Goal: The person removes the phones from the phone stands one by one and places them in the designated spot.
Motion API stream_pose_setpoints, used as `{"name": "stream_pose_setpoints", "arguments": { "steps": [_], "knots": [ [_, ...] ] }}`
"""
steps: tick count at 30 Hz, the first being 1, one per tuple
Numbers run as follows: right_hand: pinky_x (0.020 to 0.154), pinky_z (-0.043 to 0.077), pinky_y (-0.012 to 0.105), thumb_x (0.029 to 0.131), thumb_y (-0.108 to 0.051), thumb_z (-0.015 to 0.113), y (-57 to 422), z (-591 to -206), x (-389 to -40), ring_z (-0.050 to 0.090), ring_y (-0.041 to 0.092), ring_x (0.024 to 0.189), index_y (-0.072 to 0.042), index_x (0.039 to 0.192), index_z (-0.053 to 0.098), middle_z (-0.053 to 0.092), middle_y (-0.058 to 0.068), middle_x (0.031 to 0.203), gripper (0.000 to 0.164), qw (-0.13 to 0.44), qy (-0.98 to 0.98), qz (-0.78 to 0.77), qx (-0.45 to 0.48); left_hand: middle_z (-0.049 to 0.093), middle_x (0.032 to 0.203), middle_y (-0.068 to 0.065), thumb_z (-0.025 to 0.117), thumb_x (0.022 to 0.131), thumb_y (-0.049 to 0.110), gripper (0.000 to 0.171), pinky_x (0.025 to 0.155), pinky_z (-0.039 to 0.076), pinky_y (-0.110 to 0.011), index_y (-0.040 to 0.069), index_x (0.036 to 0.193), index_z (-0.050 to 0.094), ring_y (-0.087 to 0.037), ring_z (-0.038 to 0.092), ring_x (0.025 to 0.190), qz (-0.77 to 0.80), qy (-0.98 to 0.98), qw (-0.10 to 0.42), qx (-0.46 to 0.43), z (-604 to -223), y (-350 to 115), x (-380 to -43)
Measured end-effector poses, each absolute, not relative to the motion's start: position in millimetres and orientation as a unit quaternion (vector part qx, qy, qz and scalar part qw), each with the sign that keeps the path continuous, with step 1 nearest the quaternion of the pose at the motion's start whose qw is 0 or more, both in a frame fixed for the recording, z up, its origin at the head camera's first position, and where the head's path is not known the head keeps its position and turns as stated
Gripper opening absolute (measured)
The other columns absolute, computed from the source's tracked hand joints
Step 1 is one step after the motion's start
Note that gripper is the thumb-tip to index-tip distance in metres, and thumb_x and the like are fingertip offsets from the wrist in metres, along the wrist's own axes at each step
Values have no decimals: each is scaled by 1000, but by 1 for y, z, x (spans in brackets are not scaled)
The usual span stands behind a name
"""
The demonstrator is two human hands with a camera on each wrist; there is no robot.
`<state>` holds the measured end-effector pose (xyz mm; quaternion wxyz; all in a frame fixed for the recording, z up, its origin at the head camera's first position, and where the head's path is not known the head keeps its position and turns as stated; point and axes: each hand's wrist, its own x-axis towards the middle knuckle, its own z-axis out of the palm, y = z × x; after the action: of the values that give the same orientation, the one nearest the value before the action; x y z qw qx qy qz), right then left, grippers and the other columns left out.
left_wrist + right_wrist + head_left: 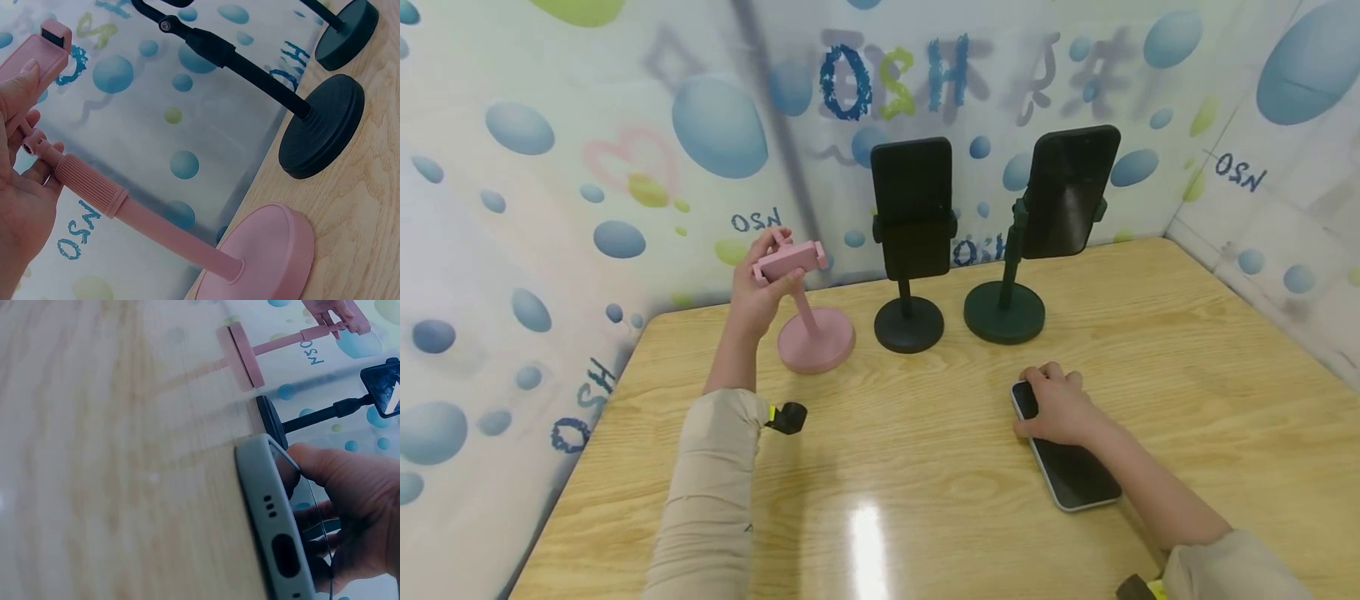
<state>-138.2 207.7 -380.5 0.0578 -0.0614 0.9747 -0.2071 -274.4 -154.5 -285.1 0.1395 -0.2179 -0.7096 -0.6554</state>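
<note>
My left hand (756, 293) grips the clamp head of a pink phone stand (817, 342) at the left of the table. Its thumb lies on the front of the empty holder, and the fingers go behind it, as the left wrist view shows on the pink stand (169, 234). Over at the right, a phone (1081, 477) with a dark screen and a pale case lies face up on the wood. My right hand (1062, 408) holds it near its far end, thumb at the left edge and fingers at the far side. In the right wrist view the case's end with its port (286, 555) faces the camera.
A black phone stand (908, 325) bearing a dark phone (913, 187) stands right of the pink one. Beside it is a dark green stand (1004, 312) with another phone (1070, 192), slightly tilted. A patterned backdrop (700, 208) rises behind the wooden table (910, 450).
</note>
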Motion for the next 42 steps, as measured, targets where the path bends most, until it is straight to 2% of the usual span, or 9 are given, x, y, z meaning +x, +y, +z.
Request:
{"name": "stream_pose_setpoints", "arguments": {
  "steps": [11, 18, 33, 42],
  "knots": [
    [65, 34, 59, 70, -34, 73, 209, -380, -138, 33, 47, 99, -1, 121, 45, 35, 28, 122, 67, 71, 979, -183, -61, 49, 122, 1, 63, 80, -2, 50, 83, 41, -23, 5, 127, 48, -15, 44, 104, -643, -726, 136, -203, -284, -155, -275],
    [66, 34, 61, 70, -35, 73, 209, -379, -138, 33, 48, 100, -1, 121, 45, 36, 28, 121, 67, 74, 979, -178, -63, 49, 124, 0, 63, 80, -4, 52, 82, 42, -22, 3, 129, 46, -15, 44, 104, -651, -721, 134, -198, -284, -155, -273],
    [65, 35, 61, 71, -36, 73, 208, -378, -137, 33, 49, 102, 0, 121, 46, 39, 27, 118, 68, 76, 980, -173, -66, 48, 123, -2, 62, 80, -4, 47, 79, 43, -21, 9, 124, 51, -16, 44, 100, -663, -708, 126, -208, -284, -156, -273],
    [65, 34, 62, 71, -34, 73, 208, -378, -137, 33, 49, 101, 0, 120, 47, 38, 27, 119, 65, 73, 979, -178, -68, 47, 122, -3, 60, 80, -6, 47, 78, 43, -21, 3, 125, 48, -15, 45, 98, -662, -705, 127, -218, -285, -156, -273]
  ]
}}
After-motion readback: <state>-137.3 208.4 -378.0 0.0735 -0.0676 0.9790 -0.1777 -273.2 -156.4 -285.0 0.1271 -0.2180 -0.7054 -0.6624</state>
